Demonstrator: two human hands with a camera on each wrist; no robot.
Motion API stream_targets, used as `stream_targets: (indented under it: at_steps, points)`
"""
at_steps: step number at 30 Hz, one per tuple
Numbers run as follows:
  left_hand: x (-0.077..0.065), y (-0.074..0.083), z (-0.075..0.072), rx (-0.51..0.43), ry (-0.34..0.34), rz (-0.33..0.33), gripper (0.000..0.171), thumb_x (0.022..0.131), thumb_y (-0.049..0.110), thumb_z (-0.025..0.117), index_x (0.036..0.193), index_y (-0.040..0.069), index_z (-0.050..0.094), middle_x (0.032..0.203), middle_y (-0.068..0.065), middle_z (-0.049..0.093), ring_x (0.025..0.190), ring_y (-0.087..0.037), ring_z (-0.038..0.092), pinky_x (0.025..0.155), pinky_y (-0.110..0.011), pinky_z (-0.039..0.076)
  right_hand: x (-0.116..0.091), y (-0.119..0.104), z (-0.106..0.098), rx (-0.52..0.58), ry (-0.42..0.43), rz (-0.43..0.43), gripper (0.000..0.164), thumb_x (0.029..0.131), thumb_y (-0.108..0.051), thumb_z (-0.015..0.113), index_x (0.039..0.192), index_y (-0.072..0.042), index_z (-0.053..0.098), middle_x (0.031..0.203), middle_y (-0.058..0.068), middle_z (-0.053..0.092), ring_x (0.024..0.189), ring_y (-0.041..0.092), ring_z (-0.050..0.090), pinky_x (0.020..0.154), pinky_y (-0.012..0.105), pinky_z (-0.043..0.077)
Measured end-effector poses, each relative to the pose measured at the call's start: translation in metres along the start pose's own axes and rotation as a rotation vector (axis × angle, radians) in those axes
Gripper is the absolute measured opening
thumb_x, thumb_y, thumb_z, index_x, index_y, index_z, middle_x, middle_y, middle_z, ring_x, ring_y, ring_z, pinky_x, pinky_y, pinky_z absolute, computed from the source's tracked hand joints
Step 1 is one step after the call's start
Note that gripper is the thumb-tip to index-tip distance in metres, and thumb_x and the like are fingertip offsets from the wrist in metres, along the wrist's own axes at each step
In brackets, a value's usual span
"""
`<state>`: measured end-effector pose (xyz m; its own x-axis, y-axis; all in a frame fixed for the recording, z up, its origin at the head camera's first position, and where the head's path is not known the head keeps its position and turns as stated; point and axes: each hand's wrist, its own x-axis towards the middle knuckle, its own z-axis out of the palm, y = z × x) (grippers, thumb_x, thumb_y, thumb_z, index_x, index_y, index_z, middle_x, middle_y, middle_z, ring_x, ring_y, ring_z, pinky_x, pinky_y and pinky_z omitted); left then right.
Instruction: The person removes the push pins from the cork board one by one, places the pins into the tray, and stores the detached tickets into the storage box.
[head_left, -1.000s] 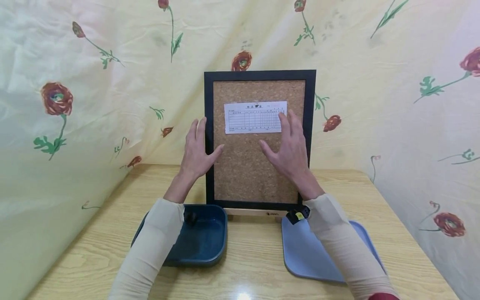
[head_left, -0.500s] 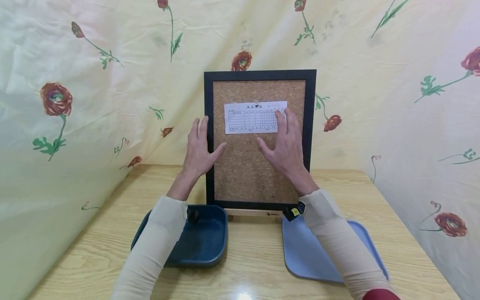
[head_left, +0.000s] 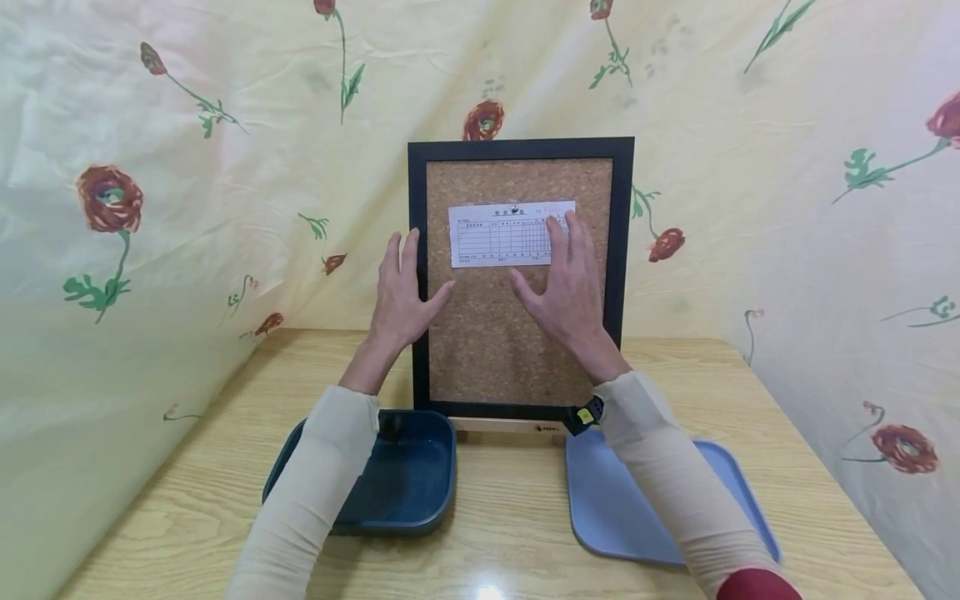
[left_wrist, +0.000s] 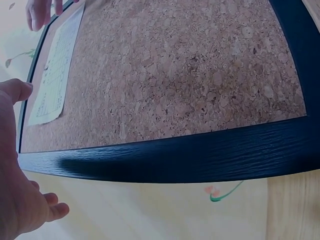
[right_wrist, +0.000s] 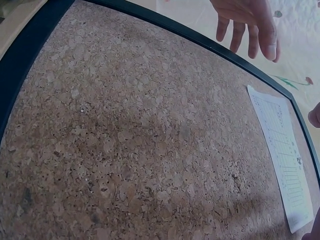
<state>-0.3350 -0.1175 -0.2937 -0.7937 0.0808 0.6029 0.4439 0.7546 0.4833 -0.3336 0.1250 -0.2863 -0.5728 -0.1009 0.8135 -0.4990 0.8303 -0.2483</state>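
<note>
A white printed form slip (head_left: pixel 487 237) hangs on the cork board (head_left: pixel 517 333), which stands upright in a black frame. A small dark thing, perhaps a pin, sits at the slip's top middle. My right hand (head_left: pixel 566 287) is raised before the slip's right end and covers part of it; I cannot tell whether its fingertips touch the paper. At the frame's left edge my left hand (head_left: pixel 403 292) is held up with fingers spread and thumb toward the board. In the left wrist view the left hand (left_wrist: pixel 17 185) stands apart from the frame and holds nothing.
A dark blue deep tray (head_left: pixel 450 467) lies under my left forearm. Below my right forearm is a flat light blue tray (head_left: pixel 615 508). Both rest on the wooden table (head_left: pixel 510 500). Floral cloth (head_left: pixel 712 208) hangs behind and at both sides.
My right hand has shifted a little left and up, covering more of the slip's right end. The left hand has drifted slightly right and up. The slip and board stay put.
</note>
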Motion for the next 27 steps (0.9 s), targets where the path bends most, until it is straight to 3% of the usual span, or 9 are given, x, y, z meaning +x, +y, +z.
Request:
stream_targets:
  at_steps: [9,27]
  points:
    - [0.005,0.0,0.003,0.001,-0.002,-0.019,0.089,0.092,0.046,0.062,0.161,0.017,0.014,0.167,-0.022,0.008,0.152,-0.045,0.02,0.116,-0.064,0.03,0.004,0.0,0.004,0.003,-0.019,0.012,0.08,0.09,-0.045,0.064,0.152,-0.005,0.033,0.162,0.025,0.025,0.153,0.043,0.021,0.123,0.059,0.02]
    - [0.015,-0.001,0.012,-0.016,0.006,-0.026,0.092,0.091,0.048,0.063,0.161,0.017,0.014,0.168,-0.022,0.007,0.154,-0.043,0.018,0.118,-0.062,0.03,0.01,0.002,0.012,-0.026,0.021,-0.023,0.079,0.089,-0.042,0.067,0.151,-0.003,0.035,0.161,0.026,0.027,0.153,0.042,0.021,0.123,0.058,0.021]
